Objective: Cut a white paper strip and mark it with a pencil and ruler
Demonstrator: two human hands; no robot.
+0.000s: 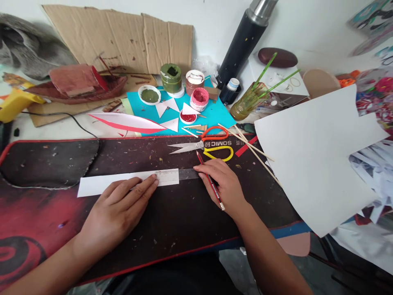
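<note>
A white paper strip (92, 185) lies across the dark desk mat. On top of it rests a clear plastic ruler (187, 174), its right end sticking out past the paper. My left hand (118, 205) lies flat with outstretched fingers, pressing the ruler and strip down. A red and black pencil (211, 182) is held in my right hand (225, 184), tip pointing away from me. The fingertips of that hand touch the ruler's right end. Just beyond it lie scissors (201, 145) with one orange and one yellow handle, blades apart and pointing left.
Paint jars (171, 78) stand on a blue sheet (221, 112) at the back, with paper triangles around them. A model boat (76, 84) sits back left. To the right are wooden sticks (254, 147), a large white sheet (316, 164), a brush cup (248, 102) and a black flask (242, 45).
</note>
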